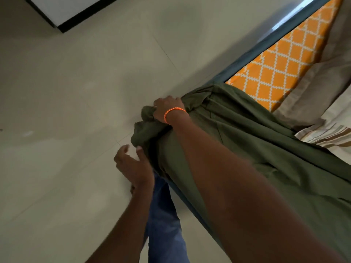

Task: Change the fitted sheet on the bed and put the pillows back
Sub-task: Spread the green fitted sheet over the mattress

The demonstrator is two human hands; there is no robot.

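An olive green fitted sheet (pixel 256 145) lies over the near part of the bed and bunches at the mattress corner. My right hand (pixel 167 109), with an orange band at the wrist, grips the bunched corner of that sheet. My left hand (pixel 133 164) hovers just below the bunch, fingers loosely curled, thumb tip touching the cloth. Beyond the green sheet the mattress shows its orange cover with a white lattice (pixel 281 59). A beige pillow (pixel 322 86) lies on the bed at the right, and a striped pillow (pixel 330 133) sits beside it.
The bed's blue-grey frame edge (pixel 266 46) runs diagonally to the upper right. Pale floor tiles (pixel 76 92) fill the left side. A white panel with a black edge (pixel 62 10) stands at the top left. My leg in blue jeans (pixel 163 215) stands against the bed.
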